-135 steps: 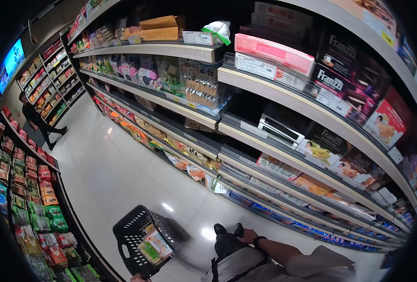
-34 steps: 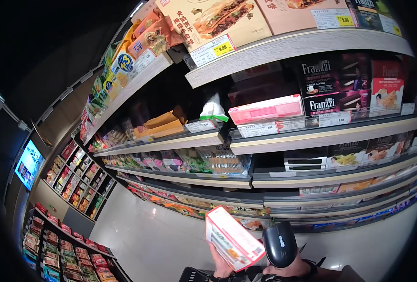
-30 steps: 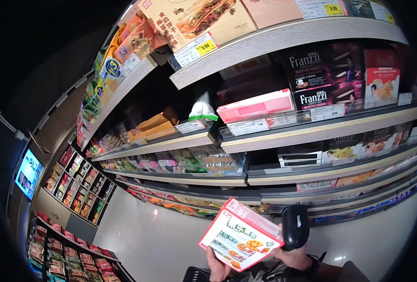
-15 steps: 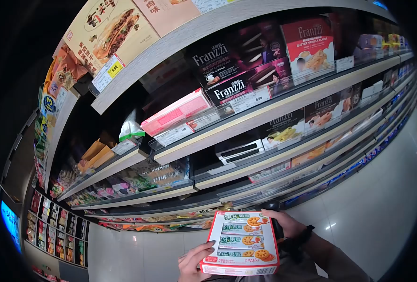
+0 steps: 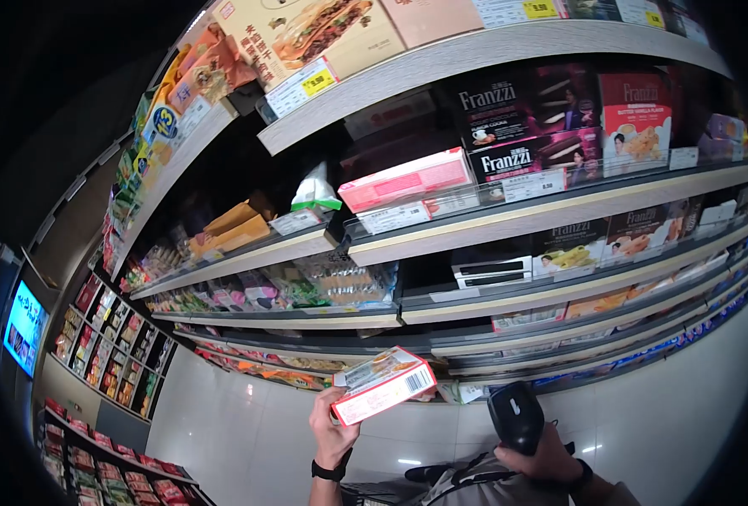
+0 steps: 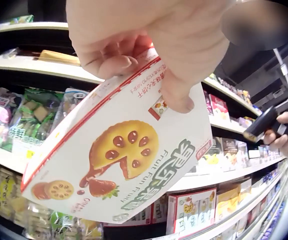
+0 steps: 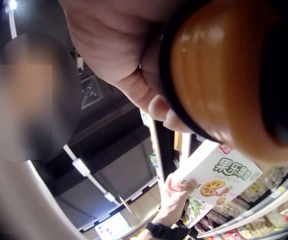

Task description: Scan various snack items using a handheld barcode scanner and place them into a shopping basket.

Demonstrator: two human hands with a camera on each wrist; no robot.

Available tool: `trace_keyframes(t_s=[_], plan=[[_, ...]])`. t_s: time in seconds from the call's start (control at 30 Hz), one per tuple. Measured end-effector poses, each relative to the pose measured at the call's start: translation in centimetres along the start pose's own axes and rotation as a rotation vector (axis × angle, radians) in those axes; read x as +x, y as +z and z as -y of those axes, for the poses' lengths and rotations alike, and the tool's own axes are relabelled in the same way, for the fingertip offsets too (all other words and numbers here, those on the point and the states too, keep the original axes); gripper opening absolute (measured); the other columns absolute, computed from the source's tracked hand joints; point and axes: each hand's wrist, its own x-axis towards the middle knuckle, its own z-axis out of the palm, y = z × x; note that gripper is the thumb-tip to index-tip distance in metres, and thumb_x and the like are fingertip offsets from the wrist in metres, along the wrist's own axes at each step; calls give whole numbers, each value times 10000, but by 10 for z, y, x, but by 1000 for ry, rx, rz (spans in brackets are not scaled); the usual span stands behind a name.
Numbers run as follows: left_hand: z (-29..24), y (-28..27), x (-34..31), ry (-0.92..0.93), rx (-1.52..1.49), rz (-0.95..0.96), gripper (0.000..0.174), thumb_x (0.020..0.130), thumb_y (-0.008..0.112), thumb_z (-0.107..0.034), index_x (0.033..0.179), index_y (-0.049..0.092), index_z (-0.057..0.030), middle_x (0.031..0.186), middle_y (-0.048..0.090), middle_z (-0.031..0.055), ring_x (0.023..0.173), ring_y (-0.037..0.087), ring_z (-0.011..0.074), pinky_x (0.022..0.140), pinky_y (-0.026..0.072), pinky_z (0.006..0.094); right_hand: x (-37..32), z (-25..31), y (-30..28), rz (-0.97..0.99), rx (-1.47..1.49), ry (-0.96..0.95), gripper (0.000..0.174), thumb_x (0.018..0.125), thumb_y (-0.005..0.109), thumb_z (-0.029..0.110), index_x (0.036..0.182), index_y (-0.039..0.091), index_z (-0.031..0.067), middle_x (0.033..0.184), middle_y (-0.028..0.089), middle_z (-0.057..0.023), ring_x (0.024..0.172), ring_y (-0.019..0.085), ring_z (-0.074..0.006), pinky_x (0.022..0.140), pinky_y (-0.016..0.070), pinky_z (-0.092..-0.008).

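While the left hand [image 5: 336, 432] pinches one end of a white, red-edged biscuit box [image 5: 382, 392], its thumb lies on the printed face and its other fingers curl over the edge, as the left wrist view shows. The box is held tilted in the air, well off the floor [image 5: 222, 422], with a side bearing a barcode [image 5: 417, 380] turned up towards the head camera. The right hand [image 5: 544, 455] is closed round a black handheld device [image 5: 517, 413], which is near the box but not touching it. A dark band [image 5: 330, 471] circles the left wrist.

Beyond the hands, the box and the device block parts of the lowest shelves and the floor. Between them, a bag with a white tag [image 5: 461, 392] shows at the foot of the shelving. Higher up, a shelf edge [image 5: 551, 208] runs beneath a pink box [image 5: 403, 181], dark Franzzi boxes [image 5: 509, 160] and a red Franzzi box [image 5: 635, 118]. To the left of the pink box stand a white and green bag [image 5: 316, 190] and an open brown carton [image 5: 230, 223]. A lit screen [image 5: 24, 325] hangs at the far left. The right wrist view is largely filled by the right hand and a blurred orange surface.
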Motion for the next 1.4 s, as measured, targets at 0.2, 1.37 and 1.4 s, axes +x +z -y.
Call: trace_keyframes(t_s=[0.2,1.37,1.4], plan=[[20,-12,-42,-153,51,-97,390,662,798,-62,975,572,-10,999,638,160,891,640,295,803,504,354,-43,-20,24,324,363,-66,534,781,725,113,1255,520,-24,1199,609,-117,1040,581,-155,857,467,-325],[25,-27,-50,-177,103,-153,375,663,777,-43,984,587,-8,1003,648,160,915,643,299,817,506,356,-38,-31,50,456,616,-251,776,967,173,557,1164,557,-87,899,654,-129,767,600,-206,710,475,-305],[26,-26,-50,-176,103,-150,375,663,777,-43,984,587,-8,1003,648,160,915,643,299,817,506,356,-37,-28,46,511,668,-218,751,975,189,537,1178,549,-91,902,656,-136,770,604,-208,708,478,-302]])
